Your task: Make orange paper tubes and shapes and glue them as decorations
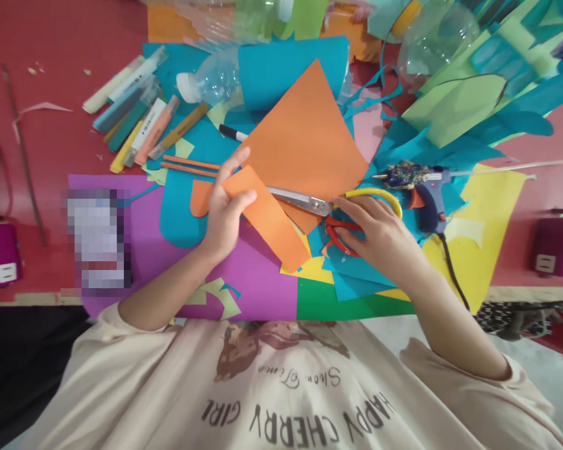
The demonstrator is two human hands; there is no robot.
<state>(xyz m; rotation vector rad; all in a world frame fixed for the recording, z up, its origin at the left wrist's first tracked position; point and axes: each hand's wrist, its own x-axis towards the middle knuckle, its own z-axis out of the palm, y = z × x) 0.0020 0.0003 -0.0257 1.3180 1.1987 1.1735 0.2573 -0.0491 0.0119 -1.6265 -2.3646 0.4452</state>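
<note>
A strip of orange paper [274, 225] is pinched between the thumb and fingers of my left hand [228, 209], slanting down to the right. My right hand [380, 234] is at the scissors [304, 201], which have one yellow and one red handle loop. Its fingers rest on these handles, and the blades point left, passing behind the strip. Beyond the blades lies a larger orange sheet [304, 131] with a pointed top. Two thin orange sticks [190, 165] stretch out to the left of my left hand. Under everything are blue scraps and a purple sheet [258, 275].
Several markers [138, 119] lie at the upper left, beside a plastic bottle [211, 78] wrapped in blue paper. A glue gun [429, 194] with its cord lies right of my right hand, on yellow paper [483, 237]. A blurred phone-like object [98, 240] sits at left.
</note>
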